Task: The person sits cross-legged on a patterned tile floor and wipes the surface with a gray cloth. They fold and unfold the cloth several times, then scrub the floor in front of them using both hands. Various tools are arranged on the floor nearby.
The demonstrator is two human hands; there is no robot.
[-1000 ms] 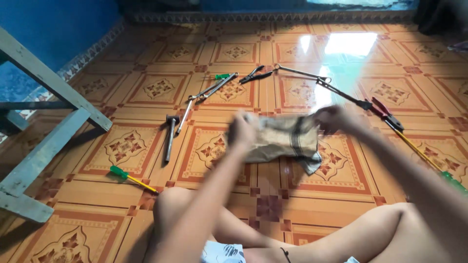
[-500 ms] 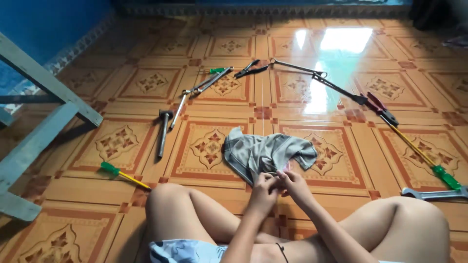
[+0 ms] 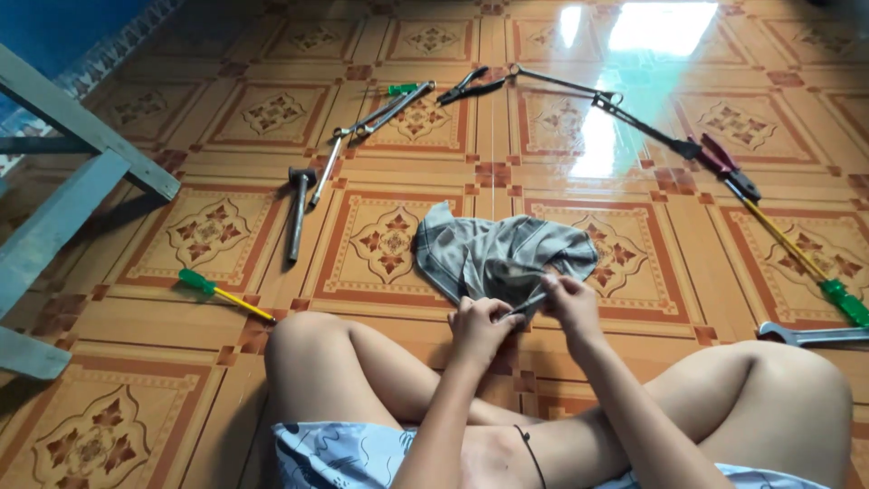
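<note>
Counted on the tiled floor: one grey cloth (image 3: 498, 258) at centre. One hammer (image 3: 298, 210) at 10 o'clock. Two green-handled screwdrivers with yellow shafts: one (image 3: 223, 293) at 9 o'clock, one (image 3: 806, 267) at 3 o'clock. One green-handled tool (image 3: 401, 89) at 11 o'clock, kind unclear. One black pliers (image 3: 469, 85) at 12 o'clock. One red-handled pliers (image 3: 721, 167) at 2 o'clock. One wrench end (image 3: 810, 335) at 4 o'clock. Two hands.

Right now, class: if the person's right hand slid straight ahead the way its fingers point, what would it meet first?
The right hand points up-left into the crumpled grey checked cloth it already pinches, so probably more of that cloth.
</note>
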